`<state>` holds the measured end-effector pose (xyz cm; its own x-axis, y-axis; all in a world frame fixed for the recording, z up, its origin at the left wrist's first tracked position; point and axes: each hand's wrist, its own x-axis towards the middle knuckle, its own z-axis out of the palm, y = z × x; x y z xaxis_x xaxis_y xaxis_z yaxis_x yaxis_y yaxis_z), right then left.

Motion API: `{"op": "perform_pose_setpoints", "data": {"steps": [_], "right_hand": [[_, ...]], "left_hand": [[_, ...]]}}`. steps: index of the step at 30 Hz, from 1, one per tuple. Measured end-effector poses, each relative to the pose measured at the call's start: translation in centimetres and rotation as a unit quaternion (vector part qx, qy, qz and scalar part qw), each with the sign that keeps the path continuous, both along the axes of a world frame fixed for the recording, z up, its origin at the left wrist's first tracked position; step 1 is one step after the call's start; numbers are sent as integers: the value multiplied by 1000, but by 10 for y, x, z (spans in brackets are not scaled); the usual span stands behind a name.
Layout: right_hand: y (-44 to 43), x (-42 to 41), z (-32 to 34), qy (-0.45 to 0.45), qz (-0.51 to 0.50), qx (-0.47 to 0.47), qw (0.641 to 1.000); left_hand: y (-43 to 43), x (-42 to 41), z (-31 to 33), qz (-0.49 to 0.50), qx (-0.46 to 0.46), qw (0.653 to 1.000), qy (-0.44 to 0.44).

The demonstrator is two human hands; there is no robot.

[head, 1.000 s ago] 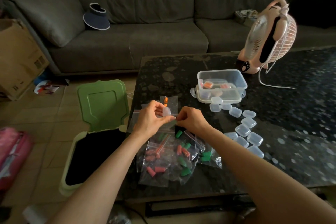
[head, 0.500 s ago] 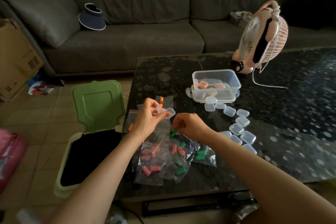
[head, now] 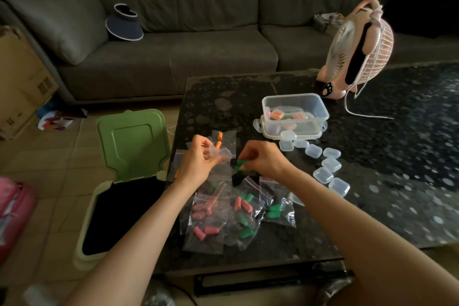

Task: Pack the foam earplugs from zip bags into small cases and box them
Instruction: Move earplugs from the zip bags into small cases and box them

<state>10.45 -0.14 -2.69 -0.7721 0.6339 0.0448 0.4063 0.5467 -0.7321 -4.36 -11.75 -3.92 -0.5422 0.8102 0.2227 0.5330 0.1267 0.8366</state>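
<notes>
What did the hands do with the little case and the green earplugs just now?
The hands drew slightly apart. The left hand kept its hold on the small case, which has come open. The right hand now pinches green earplugs at its fingertips. The zip bags, the row of empty cases and the clear box stayed put.

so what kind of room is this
Most likely a home living room: a long grey fabric sofa behind a dark speckled stone coffee table, with a pink cat-shaped desk fan on it.
</notes>
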Motion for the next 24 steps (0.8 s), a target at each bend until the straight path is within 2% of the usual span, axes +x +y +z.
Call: {"op": "perform_pose_setpoints", "data": {"steps": [3, 5, 10, 15, 20, 24], "right_hand": [[0, 3, 10, 94, -39, -50, 994], [-5, 1, 10, 122, -43, -62, 990], [-13, -5, 2, 93, -29, 11, 995], [-14, -4, 2, 58, 3, 88, 994], [-9, -4, 6, 90, -31, 107, 990], [-10, -3, 1, 36, -14, 132, 991]], "left_hand": [[1, 1, -1, -35, -8, 999, -3], [3, 3, -1, -57, -4, 998, -12], [5, 7, -3, -99, 12, 994, -51], [5, 6, -5, -108, 14, 993, -51], [6, 3, -7, -123, 8, 991, -47], [6, 2, -8, -136, 1, 989, -57]]}}
